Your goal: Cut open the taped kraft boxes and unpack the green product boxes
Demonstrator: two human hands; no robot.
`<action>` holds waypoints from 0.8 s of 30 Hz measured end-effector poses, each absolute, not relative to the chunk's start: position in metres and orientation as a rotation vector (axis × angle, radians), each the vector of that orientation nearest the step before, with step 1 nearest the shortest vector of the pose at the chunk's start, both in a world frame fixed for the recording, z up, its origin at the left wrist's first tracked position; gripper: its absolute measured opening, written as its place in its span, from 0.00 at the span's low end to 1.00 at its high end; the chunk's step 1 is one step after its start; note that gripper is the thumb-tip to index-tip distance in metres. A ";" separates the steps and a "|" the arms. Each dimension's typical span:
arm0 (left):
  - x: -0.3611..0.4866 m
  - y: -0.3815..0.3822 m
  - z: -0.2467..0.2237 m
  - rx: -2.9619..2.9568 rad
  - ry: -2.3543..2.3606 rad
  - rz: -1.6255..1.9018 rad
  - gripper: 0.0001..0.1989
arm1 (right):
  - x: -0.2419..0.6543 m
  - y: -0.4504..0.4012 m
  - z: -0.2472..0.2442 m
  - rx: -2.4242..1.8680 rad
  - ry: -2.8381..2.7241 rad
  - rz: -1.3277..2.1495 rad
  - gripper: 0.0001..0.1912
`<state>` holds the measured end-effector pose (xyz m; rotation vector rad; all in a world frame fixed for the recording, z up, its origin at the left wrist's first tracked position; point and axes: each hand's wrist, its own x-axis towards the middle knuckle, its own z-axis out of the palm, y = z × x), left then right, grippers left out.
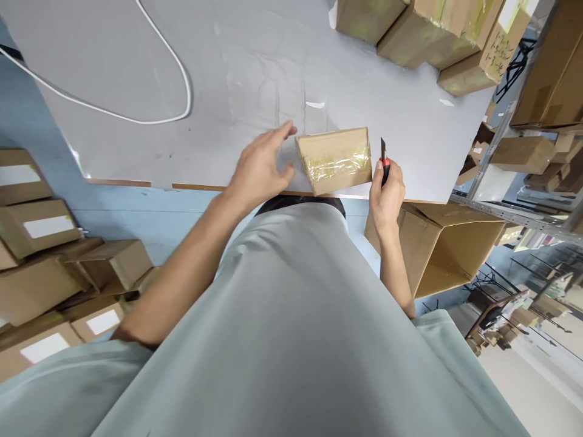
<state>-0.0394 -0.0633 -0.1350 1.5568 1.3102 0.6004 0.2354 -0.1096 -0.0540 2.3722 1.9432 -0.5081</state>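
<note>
A small cardboard box [337,159] with clear, yellowish tape across its side rests at the table's near edge, in front of my body. My left hand [262,161] is just left of it, thumb and fingers apart, holding nothing. On the other side, my right hand [388,193] is closed round a red and black utility knife [385,165]. The knife's dark blade is out and points away from me, a little right of the box.
The grey table [237,73] carries a white cable [182,73] at left and several taped boxes [419,36] at the far right. An open carton [455,255] stands below the right edge. Stacked boxes [40,233] fill the floor at left; shelving [496,152] stands at right.
</note>
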 end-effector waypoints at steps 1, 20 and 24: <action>-0.041 -0.059 -0.127 1.539 1.332 0.623 0.31 | 0.233 -0.113 -0.047 2.371 1.945 -0.535 0.31; -0.040 -0.031 -0.113 1.481 1.428 0.560 0.26 | 0.130 -0.100 -0.008 1.899 1.749 -0.889 0.29; -0.036 -0.033 -0.109 1.415 1.449 0.586 0.20 | 0.118 -0.104 -0.009 1.891 1.732 -0.820 0.29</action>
